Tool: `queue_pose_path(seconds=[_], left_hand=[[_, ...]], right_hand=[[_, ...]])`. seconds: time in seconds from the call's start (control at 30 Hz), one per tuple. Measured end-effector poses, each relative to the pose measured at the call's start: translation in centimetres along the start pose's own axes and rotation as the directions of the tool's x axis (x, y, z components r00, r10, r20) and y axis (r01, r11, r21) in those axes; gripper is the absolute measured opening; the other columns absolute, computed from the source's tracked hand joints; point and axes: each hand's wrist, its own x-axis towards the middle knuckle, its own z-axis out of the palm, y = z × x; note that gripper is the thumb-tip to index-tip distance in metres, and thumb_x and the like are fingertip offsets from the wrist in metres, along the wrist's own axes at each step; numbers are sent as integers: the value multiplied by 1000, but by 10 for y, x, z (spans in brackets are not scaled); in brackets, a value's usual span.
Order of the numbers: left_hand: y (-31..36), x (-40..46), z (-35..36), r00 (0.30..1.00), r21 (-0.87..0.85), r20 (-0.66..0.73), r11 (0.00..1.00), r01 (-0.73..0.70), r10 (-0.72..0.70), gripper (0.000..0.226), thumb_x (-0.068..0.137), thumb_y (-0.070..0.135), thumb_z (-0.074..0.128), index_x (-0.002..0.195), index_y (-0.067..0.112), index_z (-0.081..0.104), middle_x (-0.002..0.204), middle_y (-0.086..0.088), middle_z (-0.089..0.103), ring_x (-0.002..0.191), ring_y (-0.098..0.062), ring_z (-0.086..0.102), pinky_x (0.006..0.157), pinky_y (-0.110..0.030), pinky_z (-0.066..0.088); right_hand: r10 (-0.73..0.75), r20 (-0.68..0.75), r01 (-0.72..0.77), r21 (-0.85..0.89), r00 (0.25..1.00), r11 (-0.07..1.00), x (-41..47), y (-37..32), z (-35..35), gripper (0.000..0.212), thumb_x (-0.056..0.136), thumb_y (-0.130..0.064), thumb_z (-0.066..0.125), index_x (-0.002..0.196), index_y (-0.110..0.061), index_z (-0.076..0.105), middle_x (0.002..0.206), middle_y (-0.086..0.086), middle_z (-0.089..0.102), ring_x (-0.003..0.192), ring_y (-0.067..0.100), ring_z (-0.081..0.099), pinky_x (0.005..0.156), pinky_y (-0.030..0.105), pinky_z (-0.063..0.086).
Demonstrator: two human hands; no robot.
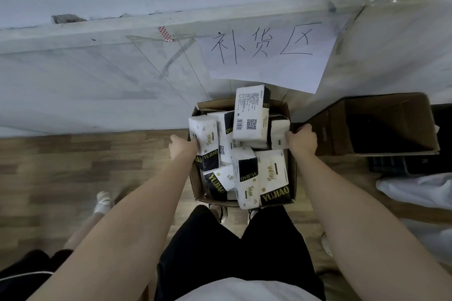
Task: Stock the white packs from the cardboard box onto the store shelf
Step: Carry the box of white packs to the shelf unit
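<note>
A cardboard box (195,184) full of several white and black tissue packs stands on the wooden floor in front of my legs. One pack (250,115) lies on top of the pile, barcode side up. My left hand (182,146) grips the box's left rim, its fingers hidden behind a pack. My right hand (302,139) grips the right rim, its fingers curled over the edge beside a pack (278,129). No store shelf is in view.
A second, empty cardboard box (381,124) lies on its side to the right. A paper sign (266,54) with handwriting is stuck on the white wall. Another person's leg and shoe (102,201) are at the left. White plastic (415,190) lies at the right.
</note>
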Motion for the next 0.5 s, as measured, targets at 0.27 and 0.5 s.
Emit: queue_pose_path(seconds=[0.27, 0.5], left_hand=[[4, 23, 3, 997, 99, 71, 994, -46, 39, 22, 94, 19, 55, 110, 6, 48, 110, -16, 56, 95, -31, 56, 73, -37, 46], [-7, 43, 10, 973, -54, 168, 984, 168, -157, 23, 91, 14, 55, 104, -4, 58, 74, -11, 52, 64, -24, 48, 59, -30, 43]], right_hand=[[-64, 94, 75, -114, 993, 991, 20, 10, 5, 36, 99, -23, 52, 130, -5, 50, 126, 19, 55, 107, 34, 57, 83, 40, 49], [77, 191, -59, -96, 979, 994, 34, 3, 14, 35, 96, -9, 48, 130, -6, 55, 126, 20, 58, 112, 37, 58, 87, 43, 50]])
